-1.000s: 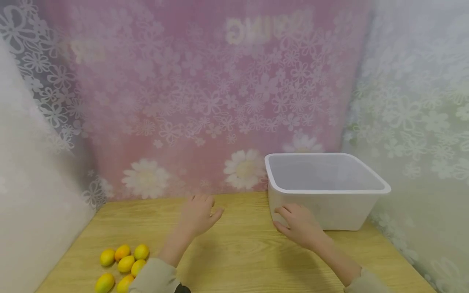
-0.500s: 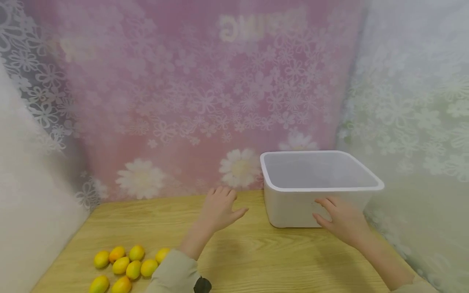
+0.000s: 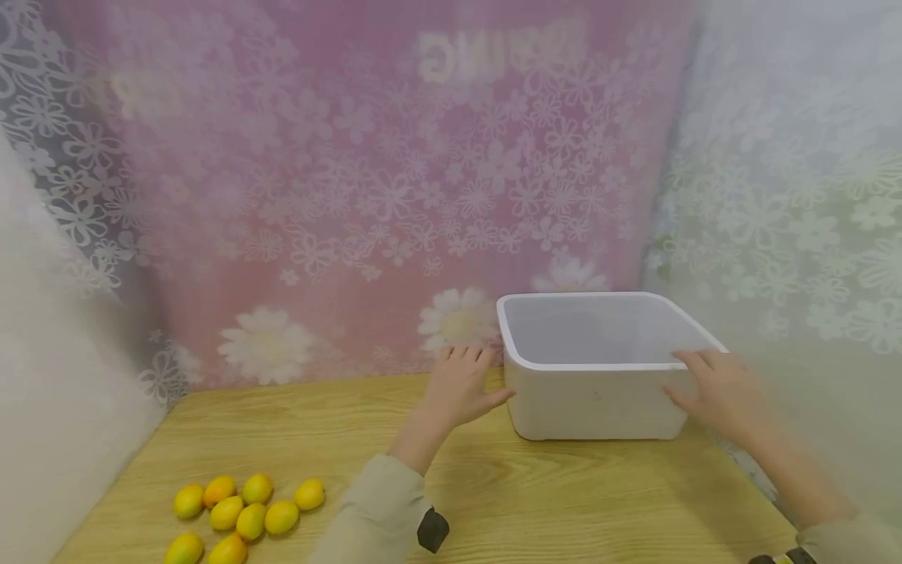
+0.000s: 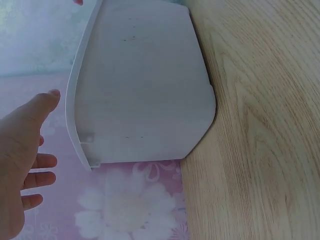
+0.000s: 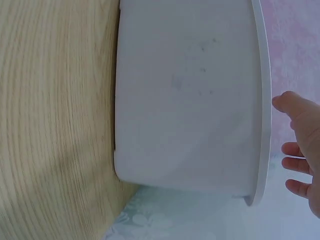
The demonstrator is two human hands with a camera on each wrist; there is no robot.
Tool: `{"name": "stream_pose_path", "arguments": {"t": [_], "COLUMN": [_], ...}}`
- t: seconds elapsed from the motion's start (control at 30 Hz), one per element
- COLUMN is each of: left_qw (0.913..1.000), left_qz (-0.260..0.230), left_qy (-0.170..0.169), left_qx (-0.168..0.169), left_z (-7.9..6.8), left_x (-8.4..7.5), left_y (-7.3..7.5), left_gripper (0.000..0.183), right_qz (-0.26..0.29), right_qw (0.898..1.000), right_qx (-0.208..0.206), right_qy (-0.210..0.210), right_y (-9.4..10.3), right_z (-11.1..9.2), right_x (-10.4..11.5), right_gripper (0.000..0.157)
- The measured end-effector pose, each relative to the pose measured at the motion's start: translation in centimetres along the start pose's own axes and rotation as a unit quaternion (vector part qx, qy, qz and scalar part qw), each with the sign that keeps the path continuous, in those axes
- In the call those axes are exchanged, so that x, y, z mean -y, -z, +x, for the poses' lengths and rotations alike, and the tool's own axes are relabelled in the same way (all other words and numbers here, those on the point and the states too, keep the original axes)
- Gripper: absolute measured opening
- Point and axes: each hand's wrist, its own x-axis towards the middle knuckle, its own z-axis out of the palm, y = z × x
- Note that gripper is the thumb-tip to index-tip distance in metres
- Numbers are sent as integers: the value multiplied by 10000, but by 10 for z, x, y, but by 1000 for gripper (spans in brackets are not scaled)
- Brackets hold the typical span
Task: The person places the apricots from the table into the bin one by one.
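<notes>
A white plastic storage bin with a thick rolled rim stands upright at the back right of the wooden table. My left hand is at the bin's left side, thumb stretched toward its wall; in the left wrist view that hand has its fingers spread beside the rim, with a gap showing. At the bin's right front corner my right hand overlaps the rim in the head view. The right wrist view shows its thumb tip close to the rim, the other fingers loosely extended. Neither hand holds anything.
Several yellow mangoes lie in a loose group at the table's front left. Flower-patterned cloth hangs behind the table, with a paler sheet on the right. The wooden tabletop runs between the mangoes and the bin.
Both hands have moved right, the left one up to the bin's left side, the right one across its front to the right corner. More mangoes show as the left sleeve uncovers them.
</notes>
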Motion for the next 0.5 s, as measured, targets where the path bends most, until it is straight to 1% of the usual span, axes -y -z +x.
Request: {"name": "stream_pose_path", "arguments": {"t": [0.17,0.27,0.33,0.5], "left_qw": [9989,9979,9976,9987], "left_qz": [-47,-9,0,52], "left_qy": [62,140,190,160], "left_qx": [452,628,660,474], "left_z": [11,16,19,23], "left_x": [-9,-13,-15,-18], "left_y": [-6,-12,-15,-18], "left_gripper": [65,62,60,52], "right_qz": [-44,-76,-74,7], "right_qw": [9982,9952,9937,9847], "right_qx": [463,743,849,1354], "right_qy": [-375,-631,-725,-1096], "right_y": [1,2,3,7], "right_z": [-4,-6,-6,-4], "right_x": [-19,-27,-31,-36], "right_gripper": [51,48,46,46]}}
